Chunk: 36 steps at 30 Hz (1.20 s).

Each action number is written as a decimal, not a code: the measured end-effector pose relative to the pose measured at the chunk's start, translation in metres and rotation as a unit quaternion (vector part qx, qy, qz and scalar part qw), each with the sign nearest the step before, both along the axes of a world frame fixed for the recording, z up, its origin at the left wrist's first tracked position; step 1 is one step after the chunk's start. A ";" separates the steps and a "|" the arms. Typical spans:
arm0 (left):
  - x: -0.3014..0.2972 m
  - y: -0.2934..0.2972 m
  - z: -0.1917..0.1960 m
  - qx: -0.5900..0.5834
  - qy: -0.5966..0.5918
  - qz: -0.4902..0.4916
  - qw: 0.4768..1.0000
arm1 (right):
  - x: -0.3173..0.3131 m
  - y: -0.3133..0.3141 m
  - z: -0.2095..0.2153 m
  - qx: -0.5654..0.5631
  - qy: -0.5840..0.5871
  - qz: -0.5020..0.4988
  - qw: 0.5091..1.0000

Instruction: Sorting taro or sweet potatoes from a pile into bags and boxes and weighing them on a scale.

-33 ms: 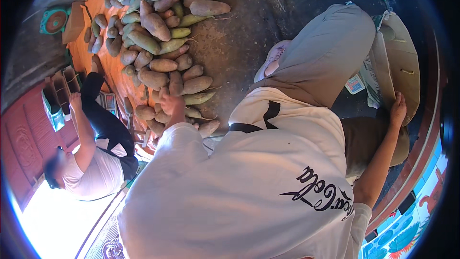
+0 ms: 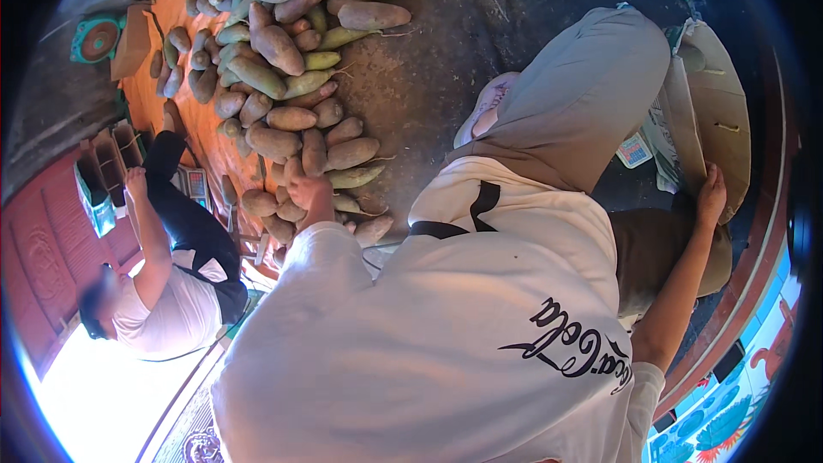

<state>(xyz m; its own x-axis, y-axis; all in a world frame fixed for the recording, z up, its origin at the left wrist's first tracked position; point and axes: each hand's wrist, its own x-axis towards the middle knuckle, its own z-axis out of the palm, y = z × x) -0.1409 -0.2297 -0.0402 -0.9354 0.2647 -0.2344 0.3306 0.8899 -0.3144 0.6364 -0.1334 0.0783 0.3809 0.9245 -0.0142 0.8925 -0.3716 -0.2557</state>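
A large heap of gourds (image 2: 291, 94) is left on the floor (image 2: 446, 60). The left hand (image 2: 310, 193) is laid on the heap's near edge, its grip hidden. The right hand (image 2: 711, 193) is pressed open against a box (image 2: 720, 111).

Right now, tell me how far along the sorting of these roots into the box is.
Done: nothing shows inside the cardboard box, though its inside is hard to see. In hand: the left hand rests on a root at the near edge of the pile of roots; the right hand touches the box's edge. Left: nearly the whole pile lies on the ground.
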 end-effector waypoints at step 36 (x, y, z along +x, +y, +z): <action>-0.057 0.048 -0.037 0.308 -0.592 0.136 0.733 | -0.074 0.021 0.029 0.008 -0.017 -0.127 0.992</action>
<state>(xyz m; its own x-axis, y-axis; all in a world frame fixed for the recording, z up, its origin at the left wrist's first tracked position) -0.1978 -0.1821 -0.0771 -0.2112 0.5021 -0.8386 -0.1684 0.8264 0.5372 0.5622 -0.1127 0.1077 0.6022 0.7981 0.0178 0.7785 -0.5822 -0.2346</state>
